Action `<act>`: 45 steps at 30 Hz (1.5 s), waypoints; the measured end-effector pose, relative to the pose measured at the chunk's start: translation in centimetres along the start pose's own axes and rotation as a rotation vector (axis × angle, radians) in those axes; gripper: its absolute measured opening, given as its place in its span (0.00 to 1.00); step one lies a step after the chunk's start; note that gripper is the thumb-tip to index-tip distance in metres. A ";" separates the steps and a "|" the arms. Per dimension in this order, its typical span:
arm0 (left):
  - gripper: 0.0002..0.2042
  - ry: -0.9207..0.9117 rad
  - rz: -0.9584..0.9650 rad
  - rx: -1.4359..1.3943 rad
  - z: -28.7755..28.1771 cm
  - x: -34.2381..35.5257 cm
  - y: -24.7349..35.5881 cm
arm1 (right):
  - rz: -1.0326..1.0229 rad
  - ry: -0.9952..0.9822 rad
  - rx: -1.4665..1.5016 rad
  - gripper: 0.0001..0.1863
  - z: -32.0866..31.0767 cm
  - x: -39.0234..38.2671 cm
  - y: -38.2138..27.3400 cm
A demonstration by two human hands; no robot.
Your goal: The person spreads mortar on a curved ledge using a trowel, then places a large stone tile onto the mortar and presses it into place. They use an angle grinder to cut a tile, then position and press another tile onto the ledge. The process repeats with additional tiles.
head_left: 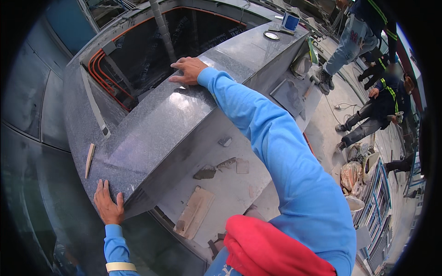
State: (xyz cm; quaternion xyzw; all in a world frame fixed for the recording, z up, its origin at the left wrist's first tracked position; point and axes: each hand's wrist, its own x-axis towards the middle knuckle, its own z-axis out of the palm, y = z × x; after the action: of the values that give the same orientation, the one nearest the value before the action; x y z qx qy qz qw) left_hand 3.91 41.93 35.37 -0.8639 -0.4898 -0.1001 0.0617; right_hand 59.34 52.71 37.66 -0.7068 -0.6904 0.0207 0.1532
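Grey speckled stone slabs (152,133) cap a low wall that bends round a dark-lined opening. My left hand (108,202) lies with its fingers apart on the near left corner of the slab. Just beyond its fingertips a thin strip of wood (90,160) rests on the stone. My right hand (189,71) reaches across and rests at the inner edge of the slab, fingers spread and holding nothing. A narrow pale strip (95,103) lies along the left slab, beside the opening.
Orange conduits (99,73) run round the opening, and a pole (161,27) rises in it. A blue tin (290,21) and round lid (271,35) stand at the far end. Below lie a board (195,211) and a hammer (309,89). Co-workers (382,99) stand right.
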 end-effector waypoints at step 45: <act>0.39 -0.189 0.039 0.032 -1.2 1.7 1.5 | -0.249 -0.214 0.205 0.32 1.3 5.1 4.9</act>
State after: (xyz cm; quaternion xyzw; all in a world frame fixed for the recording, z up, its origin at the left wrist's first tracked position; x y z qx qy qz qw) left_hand 5.97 42.36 36.90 -0.8778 -0.4780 -0.0088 0.0310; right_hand 64.05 57.95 36.18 -0.5902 -0.7792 0.1469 0.1515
